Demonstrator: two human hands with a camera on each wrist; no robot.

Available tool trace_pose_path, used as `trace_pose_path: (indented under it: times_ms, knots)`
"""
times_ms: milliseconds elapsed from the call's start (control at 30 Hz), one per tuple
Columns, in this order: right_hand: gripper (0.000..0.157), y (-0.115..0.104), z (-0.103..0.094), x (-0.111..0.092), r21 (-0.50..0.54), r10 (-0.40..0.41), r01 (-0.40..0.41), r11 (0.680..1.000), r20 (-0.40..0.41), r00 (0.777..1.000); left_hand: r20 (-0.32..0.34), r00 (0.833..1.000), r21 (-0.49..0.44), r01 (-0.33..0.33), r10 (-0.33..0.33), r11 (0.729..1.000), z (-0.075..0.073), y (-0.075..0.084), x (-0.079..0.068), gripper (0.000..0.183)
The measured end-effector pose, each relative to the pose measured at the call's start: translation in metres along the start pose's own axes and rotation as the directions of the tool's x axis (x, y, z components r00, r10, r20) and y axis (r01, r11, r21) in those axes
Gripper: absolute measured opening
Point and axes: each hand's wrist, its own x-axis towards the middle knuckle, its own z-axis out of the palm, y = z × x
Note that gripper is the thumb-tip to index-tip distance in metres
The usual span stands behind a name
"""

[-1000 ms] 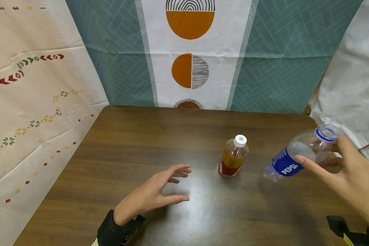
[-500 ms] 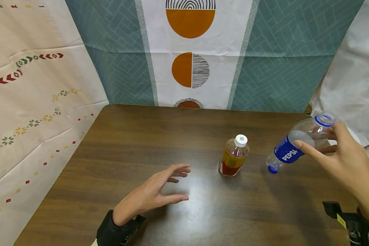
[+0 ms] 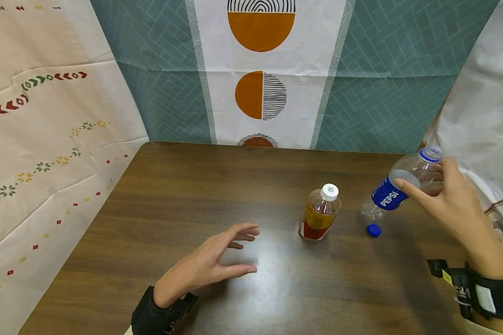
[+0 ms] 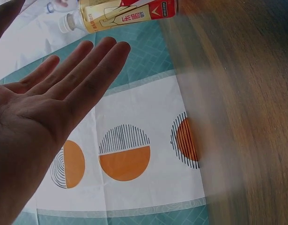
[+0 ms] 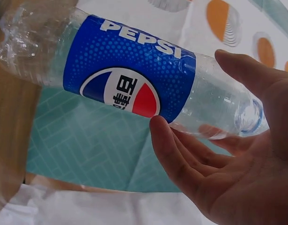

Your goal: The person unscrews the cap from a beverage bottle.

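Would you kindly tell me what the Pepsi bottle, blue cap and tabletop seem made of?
The Pepsi bottle looks like clear, glossy plastic: it is see-through, with bright highlights. The blue cap is probably plastic, evenly coloured, its finish unclear. The tabletop shows brown wood grain with a soft sheen: wood or a wood-look laminate.

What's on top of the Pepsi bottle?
The Pepsi bottle has a bare, clear mouth with a blue ring, no cap; the right hand covers part of its side.

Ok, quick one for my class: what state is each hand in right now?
Left hand: open, holding nothing.
Right hand: holding the Pepsi bottle.
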Motion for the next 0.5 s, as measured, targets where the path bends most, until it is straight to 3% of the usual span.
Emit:
trace_pose_path:
  times_ms: [200,500]
  knots:
    - [0.068,0.012,0.011,0.010,0.066,0.015,-0.017,0.998,0.037,0.999,0.000,1.000,0.012,-0.003,0.003,1.000,0.000,-0.001,0.000,0.068]
    - [0.069,0.020,0.022,0.017,0.056,0.018,-0.020,0.998,0.029,0.999,-0.005,1.000,0.024,-0.004,0.004,1.000,0.000,-0.001,-0.001,0.068]
